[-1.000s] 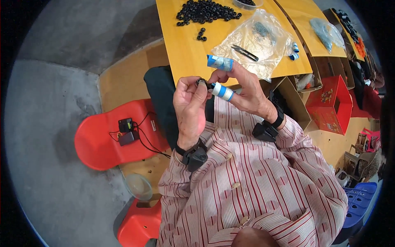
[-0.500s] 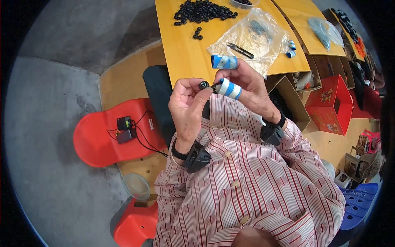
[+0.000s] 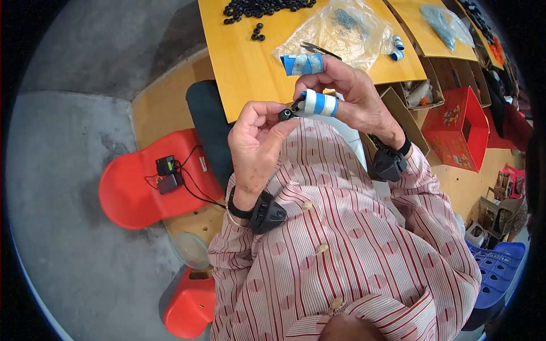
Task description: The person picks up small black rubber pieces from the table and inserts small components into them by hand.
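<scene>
Just past the table's near edge, my left hand (image 3: 256,139) pinches a small black ring-shaped part (image 3: 286,115) between thumb and forefinger. A pale ring shows inside its opening. My right hand (image 3: 361,96) meets it from the right, with blue-and-white wraps (image 3: 301,64) around its forefinger and thumb. The wrapped forefinger is held out, away from the part. Beside the black part, the right thumb and another finger close on something small and dark, mostly hidden. I cannot tell whether it is joined to the black part.
The yellow table (image 3: 242,74) bears a heap of black ring parts (image 3: 264,7), a clear plastic bag (image 3: 369,34) and black snips (image 3: 318,50). Cardboard boxes and a red box (image 3: 455,128) stand at right. A red stool (image 3: 136,187) with cabled devices is at left.
The table has shifted up and left in view. The black part has turned slightly between my left fingers, and my right wrist has moved outward, with its fingertips still at the part.
</scene>
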The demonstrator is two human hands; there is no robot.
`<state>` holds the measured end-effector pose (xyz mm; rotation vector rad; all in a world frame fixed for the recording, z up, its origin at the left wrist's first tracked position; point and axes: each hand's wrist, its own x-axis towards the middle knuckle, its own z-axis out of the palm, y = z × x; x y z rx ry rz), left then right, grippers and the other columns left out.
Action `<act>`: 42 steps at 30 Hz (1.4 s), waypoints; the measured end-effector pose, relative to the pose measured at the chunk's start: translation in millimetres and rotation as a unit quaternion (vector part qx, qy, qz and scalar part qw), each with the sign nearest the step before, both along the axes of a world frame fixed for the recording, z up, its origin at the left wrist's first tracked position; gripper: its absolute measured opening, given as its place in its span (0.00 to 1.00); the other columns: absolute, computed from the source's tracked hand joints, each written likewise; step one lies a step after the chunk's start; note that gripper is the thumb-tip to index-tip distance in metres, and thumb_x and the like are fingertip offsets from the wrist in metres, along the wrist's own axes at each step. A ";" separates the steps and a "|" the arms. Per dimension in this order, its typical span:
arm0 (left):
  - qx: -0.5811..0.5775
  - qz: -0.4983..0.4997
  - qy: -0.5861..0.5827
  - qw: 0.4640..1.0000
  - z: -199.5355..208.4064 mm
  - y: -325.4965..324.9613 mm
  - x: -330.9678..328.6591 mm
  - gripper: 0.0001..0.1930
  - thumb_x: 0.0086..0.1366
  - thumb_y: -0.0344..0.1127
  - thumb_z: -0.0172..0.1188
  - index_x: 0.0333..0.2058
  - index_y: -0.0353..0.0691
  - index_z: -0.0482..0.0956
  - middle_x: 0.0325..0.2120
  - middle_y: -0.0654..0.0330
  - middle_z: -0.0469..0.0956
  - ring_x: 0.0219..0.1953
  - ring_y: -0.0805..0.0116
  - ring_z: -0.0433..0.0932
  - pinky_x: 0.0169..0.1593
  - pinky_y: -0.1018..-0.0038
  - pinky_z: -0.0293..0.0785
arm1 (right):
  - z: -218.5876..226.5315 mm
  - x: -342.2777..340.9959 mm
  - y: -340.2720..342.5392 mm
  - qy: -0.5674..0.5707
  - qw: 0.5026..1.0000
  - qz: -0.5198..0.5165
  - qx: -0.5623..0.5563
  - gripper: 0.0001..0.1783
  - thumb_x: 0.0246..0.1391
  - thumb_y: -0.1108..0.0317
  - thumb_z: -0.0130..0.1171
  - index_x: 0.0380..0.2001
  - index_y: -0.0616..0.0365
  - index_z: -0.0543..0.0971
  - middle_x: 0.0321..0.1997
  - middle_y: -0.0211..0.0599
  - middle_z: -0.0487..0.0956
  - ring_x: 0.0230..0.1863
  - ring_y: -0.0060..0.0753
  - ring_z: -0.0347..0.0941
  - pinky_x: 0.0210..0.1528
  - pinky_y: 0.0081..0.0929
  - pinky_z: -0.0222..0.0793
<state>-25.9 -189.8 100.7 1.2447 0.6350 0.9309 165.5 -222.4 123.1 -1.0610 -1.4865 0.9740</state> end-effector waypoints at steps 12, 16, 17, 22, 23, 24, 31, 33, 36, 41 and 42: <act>0.022 -0.008 0.038 0.999 2.9 -1.9 1.1 0.11 0.57 0.19 0.61 0.38 0.29 0.71 0.33 0.58 0.78 0.33 0.79 0.75 0.39 0.83 0.72 | 10.5 2.5 -0.5 -0.178 0.981 -0.008 0.073 0.27 0.49 0.70 0.63 0.54 0.56 0.71 0.34 0.32 0.79 0.34 0.28 0.75 0.40 0.26 0.72; 0.028 -0.003 0.035 0.999 0.2 -2.0 1.1 0.11 0.57 0.19 0.61 0.38 0.29 0.72 0.32 0.58 0.78 0.33 0.79 0.75 0.38 0.83 0.72 | 12.9 3.3 0.3 -0.211 0.973 -0.009 0.092 0.25 0.47 0.71 0.63 0.51 0.58 0.72 0.35 0.33 0.79 0.34 0.32 0.75 0.38 0.28 0.72; 0.029 -0.002 0.042 0.999 0.2 -2.0 1.5 0.10 0.57 0.20 0.61 0.38 0.29 0.72 0.31 0.59 0.78 0.32 0.79 0.75 0.37 0.83 0.72 | 12.6 4.1 1.0 -0.228 0.967 -0.004 0.116 0.24 0.46 0.72 0.63 0.50 0.59 0.72 0.35 0.33 0.79 0.34 0.34 0.74 0.37 0.29 0.72; 0.044 0.009 0.059 0.997 -3.7 -0.5 1.5 0.09 0.57 0.20 0.61 0.37 0.29 0.73 0.29 0.59 0.79 0.30 0.79 0.76 0.35 0.82 0.73 | 14.1 2.2 3.1 -0.271 0.948 0.000 0.169 0.22 0.43 0.75 0.62 0.45 0.60 0.72 0.32 0.33 0.77 0.32 0.38 0.72 0.34 0.33 0.70; 0.043 0.009 0.067 0.997 -3.4 -0.6 1.5 0.09 0.56 0.20 0.61 0.37 0.29 0.73 0.29 0.59 0.79 0.30 0.79 0.76 0.35 0.82 0.73 | 13.4 1.9 3.4 -0.270 0.947 -0.001 0.175 0.22 0.42 0.75 0.62 0.44 0.60 0.72 0.31 0.33 0.77 0.32 0.38 0.71 0.34 0.33 0.69; 0.042 0.009 0.075 0.996 -3.2 -0.6 1.5 0.09 0.56 0.20 0.61 0.37 0.29 0.73 0.29 0.59 0.79 0.30 0.79 0.76 0.35 0.82 0.73 | 12.4 1.7 3.7 -0.270 0.945 -0.002 0.182 0.22 0.41 0.76 0.62 0.43 0.60 0.72 0.30 0.33 0.76 0.31 0.38 0.71 0.33 0.33 0.68; 0.045 0.015 0.068 0.997 -3.9 -0.3 1.5 0.09 0.56 0.21 0.61 0.37 0.29 0.73 0.30 0.59 0.80 0.31 0.78 0.77 0.36 0.81 0.74 | 3.7 3.2 5.5 -0.241 0.941 0.001 0.239 0.20 0.39 0.78 0.62 0.39 0.59 0.72 0.29 0.34 0.74 0.31 0.40 0.71 0.32 0.34 0.67; 0.052 0.020 0.065 0.996 -7.1 -0.3 1.3 0.09 0.56 0.22 0.61 0.37 0.29 0.74 0.30 0.59 0.80 0.31 0.78 0.77 0.36 0.81 0.74 | 3.8 4.4 4.4 -0.276 0.929 0.015 0.244 0.23 0.43 0.77 0.64 0.46 0.61 0.74 0.34 0.37 0.78 0.34 0.38 0.75 0.32 0.25 0.74; 0.047 0.026 0.076 0.996 -7.4 -0.7 -0.3 0.09 0.56 0.22 0.62 0.37 0.29 0.75 0.29 0.59 0.80 0.30 0.79 0.77 0.36 0.81 0.74 | 3.8 1.0 5.2 -0.284 0.936 0.003 0.208 0.18 0.38 0.79 0.62 0.37 0.60 0.73 0.27 0.39 0.70 0.31 0.45 0.70 0.31 0.36 0.66; 0.063 0.025 0.078 0.995 -10.1 -0.5 -1.9 0.09 0.56 0.23 0.62 0.36 0.29 0.76 0.28 0.60 0.80 0.29 0.79 0.77 0.35 0.81 0.74 | 6.5 2.3 7.2 -0.290 0.929 0.030 0.229 0.19 0.37 0.79 0.63 0.37 0.60 0.73 0.27 0.40 0.69 0.32 0.47 0.70 0.32 0.37 0.66; 0.068 0.021 0.089 0.993 -10.2 -0.4 -2.8 0.09 0.56 0.23 0.62 0.36 0.29 0.77 0.28 0.60 0.80 0.28 0.79 0.77 0.35 0.81 0.74 | 6.7 2.1 7.1 -0.284 0.931 0.036 0.228 0.20 0.36 0.80 0.63 0.37 0.59 0.73 0.27 0.40 0.70 0.32 0.47 0.70 0.32 0.37 0.66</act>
